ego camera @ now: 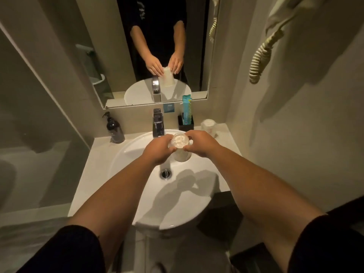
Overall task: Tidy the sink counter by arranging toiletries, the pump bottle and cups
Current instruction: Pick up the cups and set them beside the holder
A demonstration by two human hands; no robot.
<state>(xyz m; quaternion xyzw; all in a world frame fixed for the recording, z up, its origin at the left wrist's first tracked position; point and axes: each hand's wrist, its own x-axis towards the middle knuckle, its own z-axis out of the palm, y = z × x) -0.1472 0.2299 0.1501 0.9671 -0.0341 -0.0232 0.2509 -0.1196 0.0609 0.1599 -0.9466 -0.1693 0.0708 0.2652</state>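
A clear plastic cup [180,143] hangs upside down over the white basin [137,194], pinched from both sides by my left hand [158,149] and my right hand [201,143]. A second clear cup [209,126] stands upside down on the counter at the back right. A dark pump bottle [115,129] stands at the back left of the counter. Behind the basin, a black holder [186,124] carries a teal toiletry packet [186,109].
A chrome tap [158,124] rises just behind the held cup. The mirror [153,46] fills the wall above. A coiled cord [260,56] hangs on the right wall. The counter [94,164] is narrow, with a wall on the right.
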